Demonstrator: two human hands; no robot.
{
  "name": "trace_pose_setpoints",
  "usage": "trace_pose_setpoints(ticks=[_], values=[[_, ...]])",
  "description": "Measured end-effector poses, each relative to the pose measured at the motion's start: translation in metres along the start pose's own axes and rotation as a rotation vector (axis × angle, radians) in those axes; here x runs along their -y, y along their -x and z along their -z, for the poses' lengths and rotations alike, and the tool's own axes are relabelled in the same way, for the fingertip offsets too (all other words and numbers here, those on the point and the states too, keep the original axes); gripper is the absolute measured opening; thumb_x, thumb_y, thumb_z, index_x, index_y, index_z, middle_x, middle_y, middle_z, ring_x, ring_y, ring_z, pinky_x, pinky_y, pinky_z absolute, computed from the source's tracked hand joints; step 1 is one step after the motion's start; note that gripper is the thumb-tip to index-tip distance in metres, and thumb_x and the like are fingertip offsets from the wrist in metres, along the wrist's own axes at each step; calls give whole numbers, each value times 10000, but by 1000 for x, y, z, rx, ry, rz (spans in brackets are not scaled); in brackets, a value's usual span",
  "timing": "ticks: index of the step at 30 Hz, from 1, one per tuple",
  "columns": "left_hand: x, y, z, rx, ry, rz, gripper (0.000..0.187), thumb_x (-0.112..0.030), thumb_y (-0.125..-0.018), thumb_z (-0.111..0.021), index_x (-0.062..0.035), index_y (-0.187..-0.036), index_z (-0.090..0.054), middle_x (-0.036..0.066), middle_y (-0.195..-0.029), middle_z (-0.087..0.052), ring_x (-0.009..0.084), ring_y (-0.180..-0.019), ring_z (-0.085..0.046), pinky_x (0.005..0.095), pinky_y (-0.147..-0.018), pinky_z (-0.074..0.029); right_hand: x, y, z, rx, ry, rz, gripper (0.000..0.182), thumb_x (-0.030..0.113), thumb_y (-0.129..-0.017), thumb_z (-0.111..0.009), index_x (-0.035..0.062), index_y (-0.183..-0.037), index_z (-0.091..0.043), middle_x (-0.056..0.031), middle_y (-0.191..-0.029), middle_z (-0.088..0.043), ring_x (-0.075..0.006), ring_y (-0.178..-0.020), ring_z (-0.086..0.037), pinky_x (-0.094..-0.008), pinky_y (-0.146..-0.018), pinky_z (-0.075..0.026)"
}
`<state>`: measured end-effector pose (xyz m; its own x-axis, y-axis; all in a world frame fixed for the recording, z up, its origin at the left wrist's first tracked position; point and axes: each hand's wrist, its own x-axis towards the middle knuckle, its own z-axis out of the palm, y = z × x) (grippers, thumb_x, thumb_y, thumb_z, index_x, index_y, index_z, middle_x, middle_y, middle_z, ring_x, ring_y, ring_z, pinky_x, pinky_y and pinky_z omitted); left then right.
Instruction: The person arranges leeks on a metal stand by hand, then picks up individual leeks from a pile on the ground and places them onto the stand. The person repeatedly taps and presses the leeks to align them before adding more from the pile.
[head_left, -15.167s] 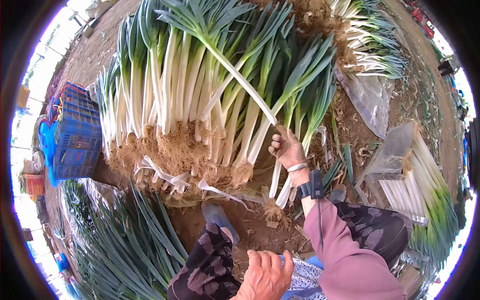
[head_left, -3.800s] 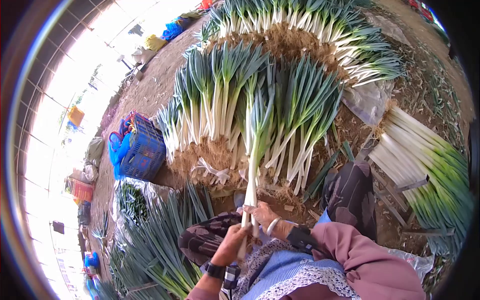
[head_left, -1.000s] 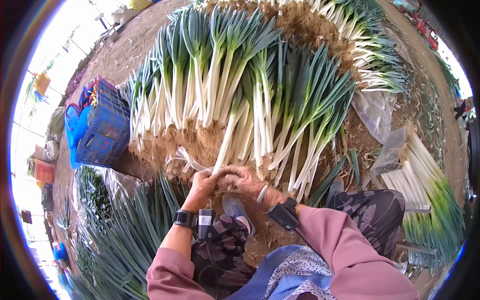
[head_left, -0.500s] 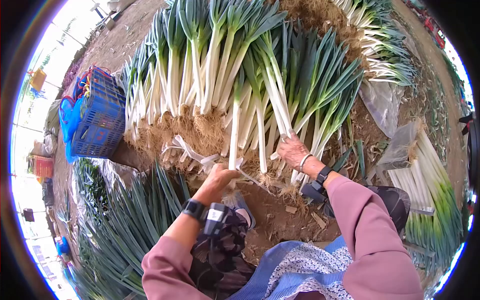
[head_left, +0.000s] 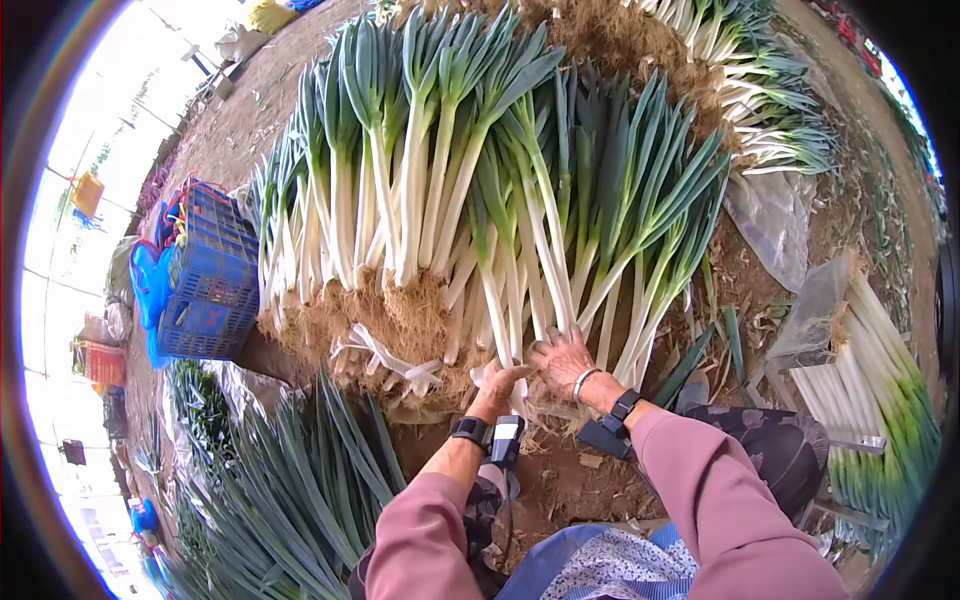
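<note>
Low in the middle of the head view, my left hand [head_left: 496, 390] is closed round the lower end of a leek [head_left: 494, 305]. Close beside it, my right hand [head_left: 568, 368] grips the white ends of leeks [head_left: 548, 250] that lean up and away from me. The two hands nearly touch, and their fingertips are partly hidden. Behind them lies a large pile of leeks [head_left: 415, 180], white stalks toward me and green leaves away. Their tangled roots [head_left: 405, 320] hang over the near side. Pale peeled strips [head_left: 385, 358] lie on these roots, left of my hands.
A blue crate [head_left: 215, 265] stands at the pile's left end. Dark green leaves [head_left: 290, 490] spread at lower left. Cleaned leeks [head_left: 870, 380] lie at right beside a clear plastic sheet [head_left: 812, 305]. More leeks [head_left: 765, 110] are at the far right. Plant scraps litter the soil [head_left: 560, 470].
My left hand has moved right with its leek, up beside my right hand. The right hand has shifted slightly lower along the stalks. The view has shifted a little.
</note>
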<state>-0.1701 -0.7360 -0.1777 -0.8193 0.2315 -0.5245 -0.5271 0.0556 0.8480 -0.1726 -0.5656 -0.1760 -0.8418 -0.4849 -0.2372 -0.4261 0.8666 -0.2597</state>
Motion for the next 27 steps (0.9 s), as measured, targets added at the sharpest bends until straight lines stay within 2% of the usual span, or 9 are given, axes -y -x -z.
trace_pose_setpoints(ticks=[8,10,12,14,17,22,24,26,27], values=[[-71,27,5,50,292,122,229,-228,-877,-674,-26,-964,-611,73,-767,-641,157,-603,-611,299,-514,-517,13,15,49,-364,-261,-19,361,201,-808,-582,163,-1165,-623,-85,-1174,-608,-305,-1255,-445,-539,-1074,-223],[-96,36,25,56,226,136,236,-248,-881,-673,-29,-934,-605,72,-773,-644,151,-593,-601,286,-514,-519,29,10,56,-611,-263,-61,303,229,-859,-571,118,-1134,-632,-115,-1063,-655,-319,-1120,-554,-468,-978,-374],[-133,65,25,-32,276,127,279,-260,-916,-616,14,-943,-576,89,-718,-639,175,-545,-614,298,-472,-530,48,12,80,-483,-951,-376,298,245,-860,-591,66,-1097,-618,-141,-1001,-665,-333,-946,-630,-464,-800,-483],[-157,102,29,155,265,168,282,-236,-956,-548,44,-987,-557,96,-731,-638,177,-551,-616,301,-485,-540,51,4,58,-597,-1113,-238,404,362,-911,-573,28,-1139,-575,-160,-923,-677,-302,-783,-655,-404,-661,-523],[-176,202,13,129,261,329,211,-192,-983,-482,-13,-1092,-465,67,-720,-603,178,-545,-605,304,-470,-546,95,38,122,-86,-1869,-249,605,542,-889,-565,-1,-1153,-534,-168,-922,-659,-207,-831,-651,-331,-696,-540],[-159,372,6,90,166,320,268,-119,-899,-599,27,-1080,-466,88,-689,-579,172,-528,-592,285,-463,-518,151,58,123,-91,-2529,-146,593,534,-788,-699,73,-1101,-497,-107,-898,-622,-286,-828,-647,-498,-767,-550],[-161,433,-6,29,66,390,338,-153,-830,-645,41,-1060,-490,100,-679,-571,185,-558,-607,283,-478,-503,157,52,99,21,-2633,-84,613,507,-809,-677,20,-1142,-510,-252,-1005,-637,-405,-916,-649,-580,-848,-506],[-133,482,-13,-26,55,240,372,-88,-827,-643,22,-1170,-548,67,-957,-619,147,-878,-580,318,-800,-473,173,63,98,182,-2702,-64,663,498,-812,-675,-33,-1160,-486,-252,-1004,-636,-371,-910,-661,-523,-838,-544],[-122,494,-15,-28,35,176,375,-114,-836,-658,19,-1169,-549,37,-944,-623,111,-842,-580,269,-736,-475,186,74,106,130,-2667,-86,663,484,-815,-678,-38,-1172,-478,-243,-998,-639,-360,-912,-662,-503,-839,-550]])
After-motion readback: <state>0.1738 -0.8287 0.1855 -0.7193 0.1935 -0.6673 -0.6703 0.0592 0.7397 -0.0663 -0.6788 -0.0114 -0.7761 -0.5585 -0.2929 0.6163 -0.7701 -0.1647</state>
